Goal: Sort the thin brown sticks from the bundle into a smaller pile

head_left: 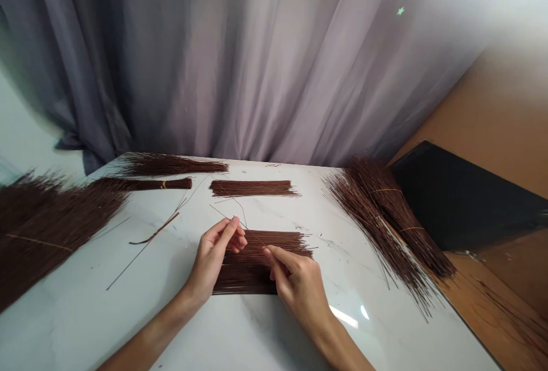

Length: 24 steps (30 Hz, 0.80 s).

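Note:
My right hand (pixel 297 279) is closed in a pinch on one thin brown stick (pixel 256 238), which slants up and to the left. My left hand (pixel 219 248) pinches around the same stick, its thumb and forefinger together and the other fingers curled. A fine bent strand (pixel 244 209) rises just beyond the left fingertips. Below both hands a flat layer of dark brown sticks (pixel 252 279) lies side by side on the white marbled table (pixel 171 325), partly covered by my fingers.
A short stack of sticks (pixel 252 188) lies farther back. Tied bundles (pixel 165 184) and loose bristly piles (pixel 51 228) are on the left, with stray strands (pixel 128 265) nearby. More bundles (pixel 385 217) lie along the right edge, beside a black panel (pixel 466 200). A grey curtain (pixel 257 63) hangs behind.

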### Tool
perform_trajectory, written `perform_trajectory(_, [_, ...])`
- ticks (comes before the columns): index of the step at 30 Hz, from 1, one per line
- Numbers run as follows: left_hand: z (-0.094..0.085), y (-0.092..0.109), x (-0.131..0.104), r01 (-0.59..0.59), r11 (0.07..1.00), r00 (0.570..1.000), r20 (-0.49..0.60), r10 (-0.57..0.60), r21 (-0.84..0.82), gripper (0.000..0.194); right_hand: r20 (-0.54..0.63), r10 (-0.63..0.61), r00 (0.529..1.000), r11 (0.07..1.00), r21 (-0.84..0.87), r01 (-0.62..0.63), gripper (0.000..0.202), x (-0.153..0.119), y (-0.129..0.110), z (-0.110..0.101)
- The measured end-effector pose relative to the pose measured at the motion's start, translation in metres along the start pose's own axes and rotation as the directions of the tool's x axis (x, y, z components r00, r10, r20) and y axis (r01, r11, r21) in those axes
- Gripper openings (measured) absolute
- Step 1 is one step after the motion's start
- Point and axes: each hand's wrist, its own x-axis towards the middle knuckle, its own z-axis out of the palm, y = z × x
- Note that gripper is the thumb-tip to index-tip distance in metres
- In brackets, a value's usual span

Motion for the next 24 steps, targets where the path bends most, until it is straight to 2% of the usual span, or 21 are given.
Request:
perform_trajectory(3, [0.0028,-0.0014,0.0006,0.018,1.0,0.997,0.075,-0.018,0.007,0.04,0.02,-0.01,1.0,1.0,0.013,0.01,0.039,-0.0016,0.0015,-0.0008])
perform_trajectory(6, [0.0053,-0.0016,-0.0001,0.028,0.999,0.995,0.099,-0.03,0.018,0.041,0.036,-0.014,0.999,1.0,0.013,0.013,0.037,-0.0032,0.0027,-0.0002])
perform_trajectory(13, [0.0041,-0.0024,-0.0009,0.018,1.0,0.998,0.067,-0.019,0.017,0.04,0.033,0.007,0.999,1.0,0.027,-0.007,0.04,-0.0001,-0.0004,0.0009])
perform_trajectory(24, [0.0038,0.0005,-0.0041,-0.062,0.995,0.998,0.021,0.06,0.084,0.04,0.035,0.001,0.999,0.999,0.039,-0.002,0.042,0.0024,-0.0042,0.0001])
